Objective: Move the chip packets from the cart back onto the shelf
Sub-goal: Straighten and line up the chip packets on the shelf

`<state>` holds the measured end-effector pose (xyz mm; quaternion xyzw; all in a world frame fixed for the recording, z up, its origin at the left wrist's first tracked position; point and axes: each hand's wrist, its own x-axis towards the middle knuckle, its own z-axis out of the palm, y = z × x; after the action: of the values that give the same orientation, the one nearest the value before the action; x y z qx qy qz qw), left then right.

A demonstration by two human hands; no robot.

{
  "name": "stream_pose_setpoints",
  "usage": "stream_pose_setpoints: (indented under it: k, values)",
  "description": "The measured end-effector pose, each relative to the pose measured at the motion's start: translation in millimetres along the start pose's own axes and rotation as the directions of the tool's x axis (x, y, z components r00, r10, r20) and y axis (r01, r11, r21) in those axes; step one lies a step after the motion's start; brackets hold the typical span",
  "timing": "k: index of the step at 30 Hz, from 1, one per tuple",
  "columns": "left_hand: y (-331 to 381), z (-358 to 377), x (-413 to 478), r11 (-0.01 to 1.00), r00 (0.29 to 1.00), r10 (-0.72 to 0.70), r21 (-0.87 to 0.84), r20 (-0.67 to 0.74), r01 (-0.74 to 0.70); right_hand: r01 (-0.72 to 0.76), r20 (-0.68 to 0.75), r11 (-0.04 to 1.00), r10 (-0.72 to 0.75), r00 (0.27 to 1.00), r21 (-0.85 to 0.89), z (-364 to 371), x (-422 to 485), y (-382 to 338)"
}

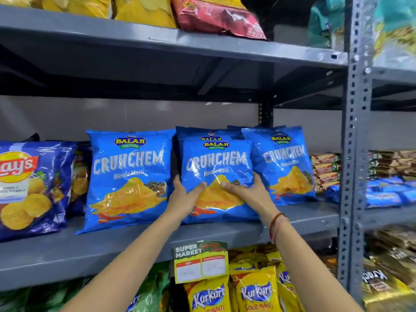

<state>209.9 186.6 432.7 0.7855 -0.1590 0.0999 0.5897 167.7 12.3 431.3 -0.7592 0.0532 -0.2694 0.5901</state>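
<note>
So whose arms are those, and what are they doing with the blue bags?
There is no robot here. A person wears a camera on their head, so this single picture shows what they see looking at their own arms. The left hand and right hand hold the middle blue packet by its lower part, standing it on the grey shelf. Another packet stands right behind it. Two more of the same packets stand on either side, and a Lays bag is at the far left. The right wrist has a red thread.
</note>
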Motion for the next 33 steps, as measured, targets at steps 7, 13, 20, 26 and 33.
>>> stream_pose_setpoints:
  k: [7,13,20,26,33]
  values:
    - [-13.5,-11.4,22.3,0.959,0.974,-0.217,-0.169,0.069,0.226,0.083,0.058,0.992,-0.089,0.994,0.090,-9.0,6.5,10.9]
    - [3.5,1.5,6.2,0.959,0.995,-0.097,-0.267,-0.017,0.089,0.169,0.065,0.984,-0.172,0.983,0.055,-19.3,4.5,-8.8]
    - [-5.1,13.1,4.7,0.980,0.990,0.006,-0.197,-0.142,-0.035,0.193,0.114,0.981,-0.194,0.974,0.025,-21.1,20.5,9.2]
    - [-8.6,16.7,7.7,0.984,0.985,0.024,-0.172,-0.168,-0.053,0.213,0.104,0.976,-0.217,0.971,0.040,-17.1,26.3,18.8]
    - [-9.3,15.5,9.0,0.972,0.985,0.061,-0.213,-0.163,-0.095,0.286,0.045,0.955,-0.290,0.956,0.077,-13.6,30.6,16.5]
